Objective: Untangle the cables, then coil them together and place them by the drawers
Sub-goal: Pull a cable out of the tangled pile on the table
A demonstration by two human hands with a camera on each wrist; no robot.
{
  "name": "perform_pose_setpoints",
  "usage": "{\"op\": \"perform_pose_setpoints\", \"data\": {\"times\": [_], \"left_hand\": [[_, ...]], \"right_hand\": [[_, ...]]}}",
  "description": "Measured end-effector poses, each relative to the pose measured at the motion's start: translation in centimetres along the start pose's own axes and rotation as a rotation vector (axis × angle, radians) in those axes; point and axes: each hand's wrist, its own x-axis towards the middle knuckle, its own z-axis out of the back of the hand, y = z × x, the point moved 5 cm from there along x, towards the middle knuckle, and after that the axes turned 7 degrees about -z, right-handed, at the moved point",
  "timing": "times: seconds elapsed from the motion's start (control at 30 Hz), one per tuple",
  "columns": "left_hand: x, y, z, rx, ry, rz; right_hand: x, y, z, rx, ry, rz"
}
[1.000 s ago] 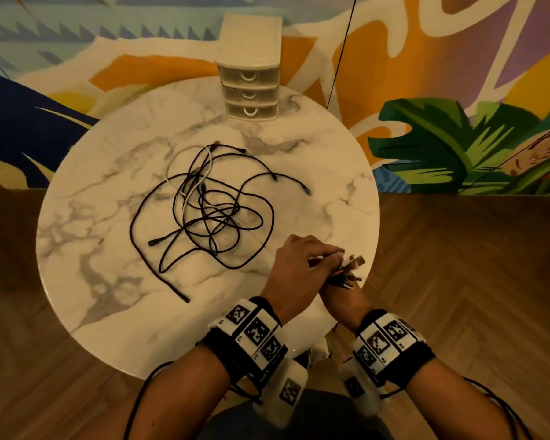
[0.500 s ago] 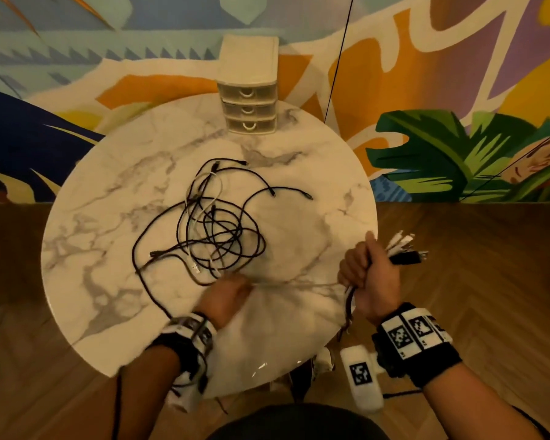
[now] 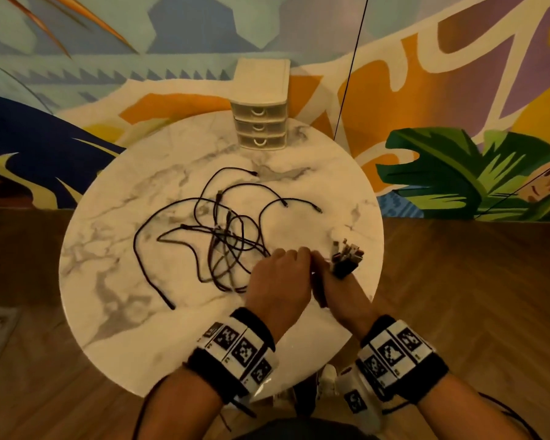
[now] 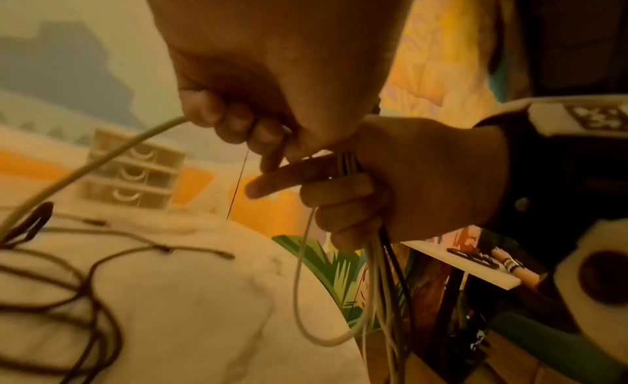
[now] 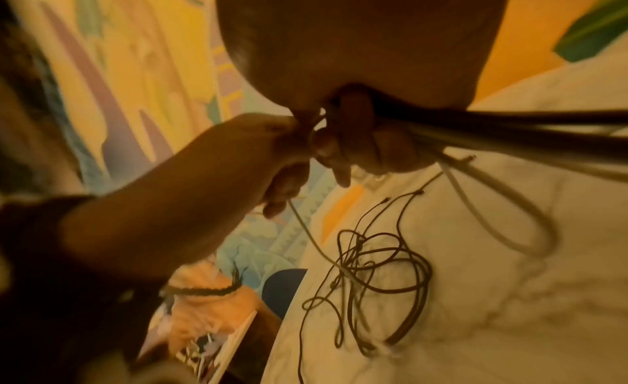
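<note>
A tangle of black and white cables lies in the middle of the round marble table. My right hand grips a bunch of cable ends, their plugs sticking up above the fist. In the left wrist view the bunch hangs below that fist. My left hand is pressed against the right one and pinches a white cable that runs down into the tangle. The small cream drawers stand at the table's far edge.
A painted mural wall rises behind the table, with a thin black cord hanging in front of it. Wooden floor surrounds the table. Bare marble lies left and in front of the tangle.
My left hand came back from the tangle to the right hand, bringing a white cable with it. The right hand moved left over the table edge. The tangle was dragged nearer.
</note>
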Motion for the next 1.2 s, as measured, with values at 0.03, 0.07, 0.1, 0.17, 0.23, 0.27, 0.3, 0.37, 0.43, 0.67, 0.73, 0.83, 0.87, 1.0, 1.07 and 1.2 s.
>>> {"op": "perform_pose_setpoints", "data": {"times": [0.03,0.07,0.1,0.17,0.23,0.27,0.3,0.37,0.43,0.67,0.73,0.83,0.87,1.0,1.07,1.2], "left_hand": [[-0.3,-0.1,-0.6,-0.017,0.001,-0.013],[-0.6,0.0,-1.1,-0.064,-0.008,-0.022],[-0.9,0.2,-1.7,-0.121,-0.014,-0.015],[-1.7,1.2,-3.6,-0.299,0.001,0.052],[-2.9,3.3,-6.8,-0.472,0.062,0.148],[-3.5,5.0,-8.4,-0.501,0.118,0.193],[-4.0,7.1,-9.9,-0.492,0.164,0.227],[-4.0,11.7,-10.6,-0.428,0.158,0.315],[-3.1,15.4,-8.5,-0.386,-0.019,0.4],[-2.2,16.8,-8.6,-0.266,0.101,0.394],[-2.5,17.1,-7.5,-0.328,-0.046,0.441],[-2.2,14.9,-3.4,-0.386,-0.299,0.361],[-1.9,13.6,-2.7,-0.412,-0.285,0.303],[-1.6,9.7,-1.5,-0.497,-0.226,0.141],[-1.5,9.2,0.3,-0.433,-0.375,0.099],[-0.8,8.7,2.5,-0.43,-0.554,0.08]], "right_hand": [[0.4,-0.4,0.3,0.015,-0.021,-0.021],[0.7,-0.6,0.7,0.029,-0.041,-0.029],[0.9,-0.8,1.2,0.047,-0.064,-0.026],[1.4,-1.1,2.2,0.111,-0.096,0.013],[1.8,-1.1,3.2,0.142,-0.112,0.066],[1.9,-1.1,3.6,0.155,-0.121,0.086],[2.0,-1.1,4.2,0.17,-0.133,0.097],[2.0,-0.9,5.6,0.217,-0.174,0.124],[2.0,-0.5,6.9,0.251,-0.234,0.161],[2.4,-0.9,8.1,0.34,-0.346,0.171],[2.3,-1.1,8.8,0.384,-0.384,0.173],[2.3,-1.3,9.4,0.452,-0.431,0.17],[2.4,-1.3,9.4,0.466,-0.439,0.168],[2.6,-1.0,9.8,0.467,-0.451,0.197],[2.5,-0.8,10.3,0.48,-0.462,0.219],[2.7,-1.6,11.4,0.512,-0.482,0.192]]}}
